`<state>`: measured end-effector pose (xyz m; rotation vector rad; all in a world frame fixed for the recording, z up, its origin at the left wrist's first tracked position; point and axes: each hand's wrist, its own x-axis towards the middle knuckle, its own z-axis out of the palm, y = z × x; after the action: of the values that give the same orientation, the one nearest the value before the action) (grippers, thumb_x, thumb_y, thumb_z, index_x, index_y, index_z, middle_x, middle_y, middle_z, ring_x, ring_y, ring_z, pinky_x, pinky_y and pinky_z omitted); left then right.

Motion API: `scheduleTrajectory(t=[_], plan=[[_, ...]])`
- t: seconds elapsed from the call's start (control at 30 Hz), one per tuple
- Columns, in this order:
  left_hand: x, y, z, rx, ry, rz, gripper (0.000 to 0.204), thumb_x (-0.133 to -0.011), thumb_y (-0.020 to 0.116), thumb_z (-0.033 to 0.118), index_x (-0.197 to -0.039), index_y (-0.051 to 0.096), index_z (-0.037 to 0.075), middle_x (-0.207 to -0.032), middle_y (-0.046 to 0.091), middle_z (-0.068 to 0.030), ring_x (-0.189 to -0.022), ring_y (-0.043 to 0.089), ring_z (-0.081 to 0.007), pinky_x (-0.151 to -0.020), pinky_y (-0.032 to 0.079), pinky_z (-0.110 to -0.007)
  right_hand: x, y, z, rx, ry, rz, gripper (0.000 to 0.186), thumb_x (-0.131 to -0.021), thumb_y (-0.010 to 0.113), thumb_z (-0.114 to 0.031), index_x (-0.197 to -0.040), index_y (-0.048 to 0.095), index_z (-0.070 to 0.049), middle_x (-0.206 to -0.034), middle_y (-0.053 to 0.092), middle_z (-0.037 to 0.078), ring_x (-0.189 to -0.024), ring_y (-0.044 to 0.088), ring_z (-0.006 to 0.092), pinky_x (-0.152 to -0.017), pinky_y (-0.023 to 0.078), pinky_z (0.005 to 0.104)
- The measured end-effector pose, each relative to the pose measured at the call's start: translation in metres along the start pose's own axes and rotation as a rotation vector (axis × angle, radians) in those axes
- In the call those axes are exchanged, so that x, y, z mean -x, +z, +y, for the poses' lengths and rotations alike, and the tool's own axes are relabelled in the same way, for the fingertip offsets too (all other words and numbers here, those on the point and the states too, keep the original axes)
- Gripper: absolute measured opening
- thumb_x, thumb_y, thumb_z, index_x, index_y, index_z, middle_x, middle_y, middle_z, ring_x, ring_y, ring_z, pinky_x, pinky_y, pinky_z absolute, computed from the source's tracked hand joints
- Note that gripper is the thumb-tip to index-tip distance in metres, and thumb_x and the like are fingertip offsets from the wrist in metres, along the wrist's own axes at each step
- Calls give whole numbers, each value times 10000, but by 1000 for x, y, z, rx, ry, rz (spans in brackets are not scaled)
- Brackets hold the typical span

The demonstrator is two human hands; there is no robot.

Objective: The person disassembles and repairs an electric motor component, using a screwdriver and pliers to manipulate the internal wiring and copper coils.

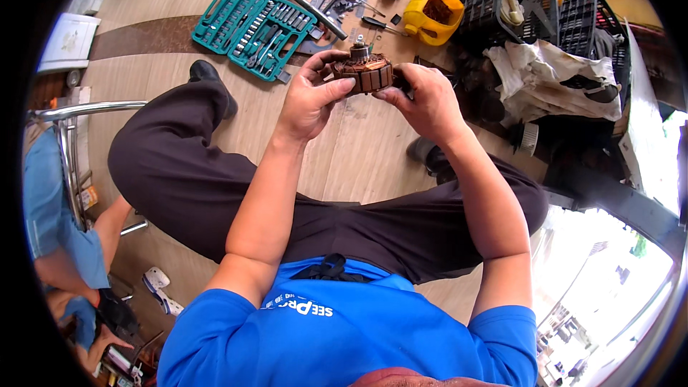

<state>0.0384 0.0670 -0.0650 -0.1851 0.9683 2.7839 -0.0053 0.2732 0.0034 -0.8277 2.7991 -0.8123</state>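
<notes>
Gripping the copper-wound rotor point(365, 80) from both sides, the left hand point(309, 104) and right hand point(430, 100) are holding it by the near edge of the tan sheet point(394, 46); a slackening grip could be sending it down, nicking those windings point(371, 66)!

A head-worn fisheye looks down over lap point(342, 233) and hands point(308, 104).

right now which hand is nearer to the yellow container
Right. The right hand, on the right side of the copper-wound rotor, is below the yellow container in the picture; the left hand, on the rotor's left, is farther off, down and left.
</notes>
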Motion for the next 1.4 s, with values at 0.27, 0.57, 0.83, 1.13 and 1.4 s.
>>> scheduleTrajectory(t=[0.27,0.57,0.83,1.13,1.4], plan=[[-1,-5,2,-22,106,-137,582,-753,695,-117,-1292,499,-18,-1261,582,-131,-1138,586,-210,-998,485,-339,4,4,3,23,-124,116,460,-734,785,-336,-1067,610,-73,-928,657,97,-936,616,315,-868,433,415],[-1,5,12,24,123,-235,696,-678,649,-86,-1342,456,-7,-1447,431,-148,-1313,457,-258,-1109,384,-393,5,11,2,79,-174,205,539,-655,825,-326,-1073,597,-75,-906,645,76,-894,625,291,-896,438,437],[0,8,16,-14,159,-261,772,-658,672,-44,-1382,406,4,-1471,401,-151,-1343,423,-276,-1123,364,-409,5,14,-3,94,-202,263,579,-658,820,-351,-1097,576,-63,-881,638,63,-852,630,248,-888,443,429],[2,8,15,-14,155,-254,782,-661,671,-52,-1392,401,12,-1456,420,-147,-1340,427,-277,-1123,365,-408,8,14,-3,99,-211,268,597,-655,819,-363,-1106,577,-56,-876,636,65,-837,631,244,-869,450,424],[-1,4,16,-7,110,-213,744,-692,673,-90,-1384,409,-17,-1421,458,-138,-1295,473,-245,-1091,404,-385,8,14,-5,29,-125,223,532,-671,828,-265,-1098,594,-48,-881,644,84,-829,628,271,-765,467,367]])
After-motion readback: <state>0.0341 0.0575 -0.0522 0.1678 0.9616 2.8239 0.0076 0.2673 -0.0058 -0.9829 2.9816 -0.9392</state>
